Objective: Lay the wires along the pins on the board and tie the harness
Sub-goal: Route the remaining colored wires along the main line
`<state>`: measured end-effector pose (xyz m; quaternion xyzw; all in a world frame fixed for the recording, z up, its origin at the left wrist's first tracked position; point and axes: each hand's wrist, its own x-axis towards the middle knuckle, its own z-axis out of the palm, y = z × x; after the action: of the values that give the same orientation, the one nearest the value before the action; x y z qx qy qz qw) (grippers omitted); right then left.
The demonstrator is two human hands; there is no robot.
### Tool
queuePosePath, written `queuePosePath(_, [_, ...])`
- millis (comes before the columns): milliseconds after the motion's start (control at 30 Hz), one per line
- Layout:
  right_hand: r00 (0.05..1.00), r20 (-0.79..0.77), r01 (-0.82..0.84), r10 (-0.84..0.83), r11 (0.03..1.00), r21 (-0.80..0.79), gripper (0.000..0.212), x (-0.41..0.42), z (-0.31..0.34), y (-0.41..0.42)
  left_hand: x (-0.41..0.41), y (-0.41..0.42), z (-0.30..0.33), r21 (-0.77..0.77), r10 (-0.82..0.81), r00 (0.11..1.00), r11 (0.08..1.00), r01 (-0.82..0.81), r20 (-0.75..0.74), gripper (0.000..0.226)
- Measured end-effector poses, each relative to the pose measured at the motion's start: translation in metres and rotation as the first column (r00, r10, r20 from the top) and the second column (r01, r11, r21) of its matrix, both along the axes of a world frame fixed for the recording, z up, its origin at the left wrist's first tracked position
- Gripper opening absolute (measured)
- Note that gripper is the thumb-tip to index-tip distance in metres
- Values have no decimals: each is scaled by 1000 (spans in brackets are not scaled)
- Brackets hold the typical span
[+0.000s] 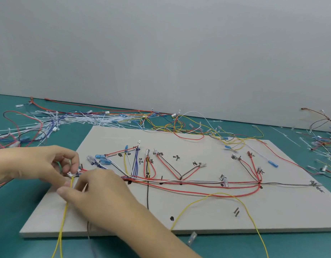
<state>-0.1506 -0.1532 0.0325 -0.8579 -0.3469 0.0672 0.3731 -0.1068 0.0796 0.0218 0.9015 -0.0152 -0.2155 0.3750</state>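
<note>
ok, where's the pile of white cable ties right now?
In the head view the white cable ties lie on the green table at far left, beyond the board's back-left corner, tangled with loose wires near the wall.

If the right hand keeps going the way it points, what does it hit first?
Likely the left hand: the right hand points up-left along the yellow wire toward the white connector that the left fingers pinch. Depth is unclear.
</note>
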Motion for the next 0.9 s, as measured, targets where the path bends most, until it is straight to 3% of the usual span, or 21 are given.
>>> queuePosePath(167, [996, 79, 38, -32, 996, -78, 21, -2, -6, 16, 2, 2, -1, 21, -15, 999, 1000, 14, 32, 56])
queuePosePath(233, [999, -19, 37, -38, 998, -47, 16, 1, -5, 12, 2, 3, -2, 15, -1, 999, 1000, 0, 49, 59])
queuePosePath(300, [972, -224, 72, -64, 997, 31, 17, 7, 1, 5, 1, 2, -3, 33, 14, 998, 999, -16, 68, 61])
queuePosePath(400, [839, -543, 163, -31, 967, 195, 20, 21, 20, -10, 0, -2, -4, 75, 40, 996, 996, -46, 81, 61])
queuePosePath(467, [677, -727, 216, 116, 912, 347, 17, 33, 35, -27, 0, -4, -5, 104, 50, 994, 993, -59, 93, 57])
queuePosePath(533, [513, -813, 319, 274, 819, 477, 17, 45, 48, -47, -1, -6, -4, 116, 48, 995, 991, -59, 92, 56])
queuePosePath(600, [443, -820, 439, 362, 710, 551, 15, 57, 57, -67, -2, -8, -2, 117, 42, 995, 992, -53, 91, 57])
queuePosePath(667, [483, -802, 483, 351, 657, 579, 15, 67, 61, -85, -3, -10, 0, 129, 33, 995, 991, -45, 95, 59])
queuePosePath(733, [545, -783, 455, 301, 677, 578, 19, 74, 62, -101, -3, -11, 2, 153, 14, 994, 988, -31, 109, 60])
queuePosePath(900, [743, -667, 276, 58, 882, 383, 23, 79, 58, -137, -4, -15, 7, 121, -10, 980, 993, -14, 198, 57])
